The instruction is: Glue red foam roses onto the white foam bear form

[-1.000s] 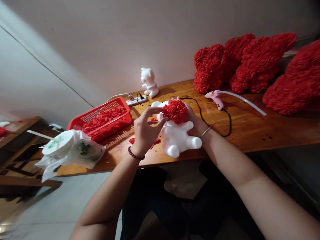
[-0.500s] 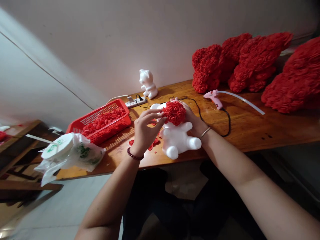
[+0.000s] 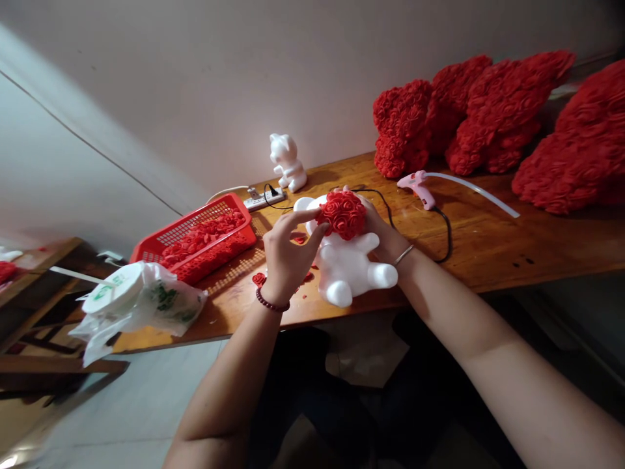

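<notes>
Left hand: [image 3: 288, 264] open, fingers spread, fingertips [image 3: 317, 223] touching the red foam rose cluster [image 3: 344, 215].
Right hand: [image 3: 381, 231] curled around the back of the white foam bear's [image 3: 346, 273] head, gripping it.
Bear: above the counter's [image 3: 537, 251] near edge, limbs toward the person, rose cluster on its head. Contact with the counter hidden.
Counter: loose foam roses [image 3: 258, 279] by the left hand; red plastic basket [image 3: 229, 206] of roses left of the bear; pink glue gun [image 3: 415, 185] right of it, with a glue stick [image 3: 473, 194] in it.
Back: second bare foam bear [image 3: 287, 163], power strip [image 3: 261, 200], finished red rose bears [image 3: 403, 130].
</notes>
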`<move>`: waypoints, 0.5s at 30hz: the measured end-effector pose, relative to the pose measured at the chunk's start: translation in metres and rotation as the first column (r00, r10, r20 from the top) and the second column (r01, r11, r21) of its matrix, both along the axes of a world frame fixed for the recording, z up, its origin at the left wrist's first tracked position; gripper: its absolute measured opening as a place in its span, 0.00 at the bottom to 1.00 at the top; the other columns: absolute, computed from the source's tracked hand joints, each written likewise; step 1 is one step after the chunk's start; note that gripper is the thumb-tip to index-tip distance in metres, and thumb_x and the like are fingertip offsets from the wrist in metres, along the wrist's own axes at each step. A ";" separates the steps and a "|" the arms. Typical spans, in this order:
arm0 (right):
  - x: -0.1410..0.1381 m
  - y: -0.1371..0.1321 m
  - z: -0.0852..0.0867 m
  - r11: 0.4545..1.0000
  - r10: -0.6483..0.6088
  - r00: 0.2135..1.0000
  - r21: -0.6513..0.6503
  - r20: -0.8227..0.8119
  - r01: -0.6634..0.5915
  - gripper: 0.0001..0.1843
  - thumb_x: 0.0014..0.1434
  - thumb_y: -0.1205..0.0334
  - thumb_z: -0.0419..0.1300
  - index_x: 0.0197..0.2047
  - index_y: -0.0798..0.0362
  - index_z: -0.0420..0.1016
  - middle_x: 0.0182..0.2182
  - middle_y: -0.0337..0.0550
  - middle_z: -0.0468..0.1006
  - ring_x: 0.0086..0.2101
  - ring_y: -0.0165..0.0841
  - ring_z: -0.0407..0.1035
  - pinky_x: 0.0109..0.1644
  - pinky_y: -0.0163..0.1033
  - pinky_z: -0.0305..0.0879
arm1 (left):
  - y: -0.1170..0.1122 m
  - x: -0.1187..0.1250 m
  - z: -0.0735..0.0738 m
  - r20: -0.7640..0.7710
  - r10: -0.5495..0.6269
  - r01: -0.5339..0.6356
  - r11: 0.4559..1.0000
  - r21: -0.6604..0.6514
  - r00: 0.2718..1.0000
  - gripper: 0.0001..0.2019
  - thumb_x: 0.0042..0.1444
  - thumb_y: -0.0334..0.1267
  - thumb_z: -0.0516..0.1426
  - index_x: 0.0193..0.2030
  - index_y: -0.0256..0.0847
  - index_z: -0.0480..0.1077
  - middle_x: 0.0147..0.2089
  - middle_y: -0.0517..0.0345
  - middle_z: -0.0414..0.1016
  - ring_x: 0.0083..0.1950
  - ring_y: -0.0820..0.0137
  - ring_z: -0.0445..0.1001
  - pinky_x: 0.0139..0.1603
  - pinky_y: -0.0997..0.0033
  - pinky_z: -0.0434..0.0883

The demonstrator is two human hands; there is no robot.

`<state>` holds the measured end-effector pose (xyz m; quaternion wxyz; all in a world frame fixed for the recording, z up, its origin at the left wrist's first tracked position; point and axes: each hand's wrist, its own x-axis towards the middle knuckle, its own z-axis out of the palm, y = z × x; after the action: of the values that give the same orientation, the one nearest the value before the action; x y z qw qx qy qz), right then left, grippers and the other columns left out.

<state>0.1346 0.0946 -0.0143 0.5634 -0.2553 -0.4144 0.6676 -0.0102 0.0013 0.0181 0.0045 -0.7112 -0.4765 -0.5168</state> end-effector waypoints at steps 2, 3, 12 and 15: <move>0.002 -0.005 0.002 1.000 -0.022 0.999 -0.009 -0.023 0.022 0.16 0.56 0.42 0.64 0.35 0.46 0.72 0.40 0.42 0.78 0.47 0.38 0.72 0.59 0.45 0.68 | 0.001 -0.001 -0.001 -0.031 0.002 -0.001 1.000 0.026 1.000 0.07 0.59 0.38 0.66 0.43 0.44 0.79 0.45 0.57 0.84 0.46 0.69 0.82 0.38 0.72 0.82; 0.003 -0.008 0.003 0.999 -0.043 0.999 -0.007 -0.026 0.043 0.15 0.57 0.43 0.64 0.36 0.46 0.73 0.42 0.42 0.78 0.49 0.38 0.71 0.60 0.43 0.67 | 0.001 -0.002 -0.001 -0.044 0.007 -0.006 0.999 0.039 0.999 0.05 0.59 0.38 0.66 0.41 0.44 0.79 0.44 0.57 0.84 0.46 0.69 0.82 0.38 0.71 0.82; 0.006 -0.015 0.010 0.991 -0.133 0.989 0.002 0.057 0.133 0.17 0.57 0.43 0.65 0.39 0.47 0.74 0.46 0.43 0.78 0.55 0.40 0.69 0.62 0.47 0.66 | -0.004 -0.004 -0.005 -0.052 -0.010 0.010 1.000 0.001 0.999 0.03 0.58 0.38 0.66 0.36 0.42 0.78 0.43 0.55 0.83 0.45 0.68 0.82 0.36 0.71 0.81; 0.006 -0.018 0.010 0.998 -0.069 0.997 0.007 0.028 0.068 0.17 0.57 0.42 0.65 0.38 0.47 0.73 0.47 0.43 0.78 0.56 0.40 0.69 0.62 0.47 0.66 | -0.005 -0.002 -0.006 -0.028 -0.006 0.007 1.000 0.010 1.000 0.04 0.58 0.38 0.66 0.36 0.42 0.78 0.43 0.55 0.83 0.44 0.68 0.82 0.36 0.71 0.81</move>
<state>0.1405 0.0762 -0.0046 0.5809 -0.2770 -0.4151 0.6430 -0.0124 -0.0034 0.0118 0.0131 -0.7199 -0.4715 -0.5092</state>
